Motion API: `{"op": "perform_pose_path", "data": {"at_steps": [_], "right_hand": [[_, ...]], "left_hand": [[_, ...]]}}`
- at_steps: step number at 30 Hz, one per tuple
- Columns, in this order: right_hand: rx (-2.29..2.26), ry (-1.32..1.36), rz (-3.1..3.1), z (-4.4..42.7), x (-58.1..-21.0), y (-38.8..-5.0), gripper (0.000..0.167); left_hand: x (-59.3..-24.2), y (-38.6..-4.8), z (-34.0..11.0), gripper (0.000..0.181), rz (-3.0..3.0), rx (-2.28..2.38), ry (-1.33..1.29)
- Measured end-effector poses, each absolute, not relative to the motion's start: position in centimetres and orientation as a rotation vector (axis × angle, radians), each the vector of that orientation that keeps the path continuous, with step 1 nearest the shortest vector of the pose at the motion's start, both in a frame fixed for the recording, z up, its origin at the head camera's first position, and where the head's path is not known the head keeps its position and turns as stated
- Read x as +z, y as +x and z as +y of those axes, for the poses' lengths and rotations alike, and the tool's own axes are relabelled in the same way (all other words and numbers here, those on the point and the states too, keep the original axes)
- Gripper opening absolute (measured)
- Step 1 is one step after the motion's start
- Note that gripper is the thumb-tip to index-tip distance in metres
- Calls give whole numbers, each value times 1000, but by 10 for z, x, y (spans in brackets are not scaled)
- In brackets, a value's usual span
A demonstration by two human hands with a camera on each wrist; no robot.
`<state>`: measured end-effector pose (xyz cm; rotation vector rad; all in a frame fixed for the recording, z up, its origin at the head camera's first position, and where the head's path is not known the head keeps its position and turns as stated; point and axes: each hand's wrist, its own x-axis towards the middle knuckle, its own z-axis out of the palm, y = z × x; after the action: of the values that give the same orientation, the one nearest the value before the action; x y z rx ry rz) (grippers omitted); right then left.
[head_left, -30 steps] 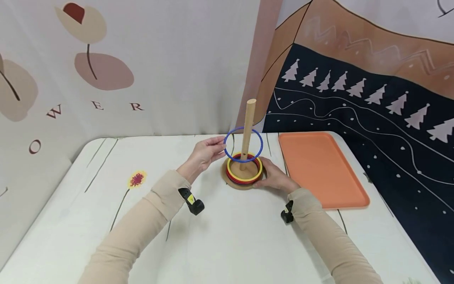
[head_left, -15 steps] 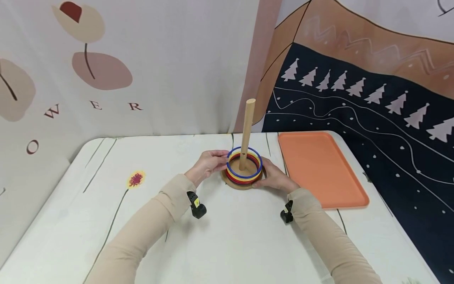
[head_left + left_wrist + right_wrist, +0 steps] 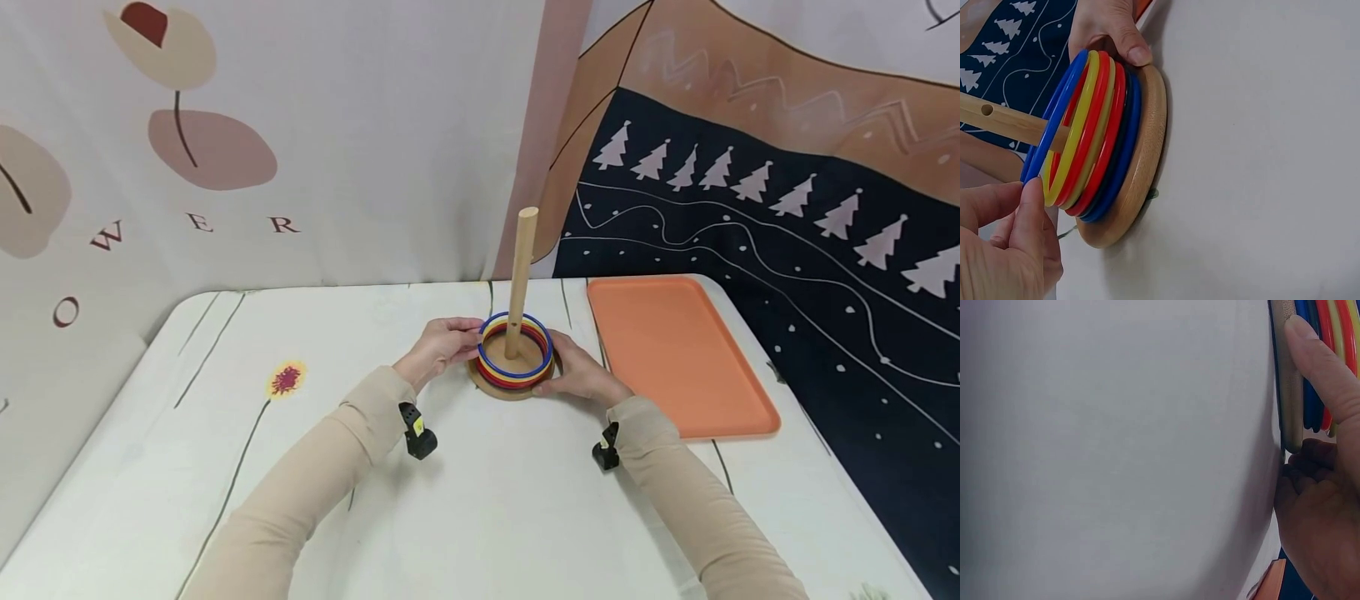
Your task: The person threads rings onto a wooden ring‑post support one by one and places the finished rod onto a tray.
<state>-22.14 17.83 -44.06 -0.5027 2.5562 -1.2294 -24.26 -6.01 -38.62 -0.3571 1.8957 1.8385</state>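
Between the thumb and fingers of my left hand [image 3: 442,346], a blue ring [image 3: 1060,117] is pinched by its left edge. It encircles the upright wooden peg [image 3: 522,267], just above or on the top of the stack. Below it lie several rings around the peg: yellow ring [image 3: 1079,140], red ring [image 3: 1110,144], others yellow, red, and dark blue at the bottom. My right hand [image 3: 581,373] grips the right side of the round wooden base [image 3: 1147,156], its thumb on the base's edge in the left wrist view. Its other fingers are partly hidden behind the stack.
An orange tray [image 3: 678,358] lies to the right of the ring stand on the white flower-printed tablecloth [image 3: 510,500]. Printed cloths hang behind the table's back edge. A small black camera [image 3: 418,433] is strapped at the left wrist, another at the right.
My left hand has lowered the blue ring around the peg, from partway up down to the stack; over the last half second it barely moves. The right hand stays on the base.
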Motion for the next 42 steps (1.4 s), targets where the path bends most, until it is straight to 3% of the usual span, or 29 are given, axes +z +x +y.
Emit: {"op": "perform_pose_path", "data": {"at_steps": [42], "right_hand": [[-1239, -470, 2526, 177, -440, -220, 101]], "left_hand": [[-395, -241, -60, 25, 2061, 1788, -320]]}}
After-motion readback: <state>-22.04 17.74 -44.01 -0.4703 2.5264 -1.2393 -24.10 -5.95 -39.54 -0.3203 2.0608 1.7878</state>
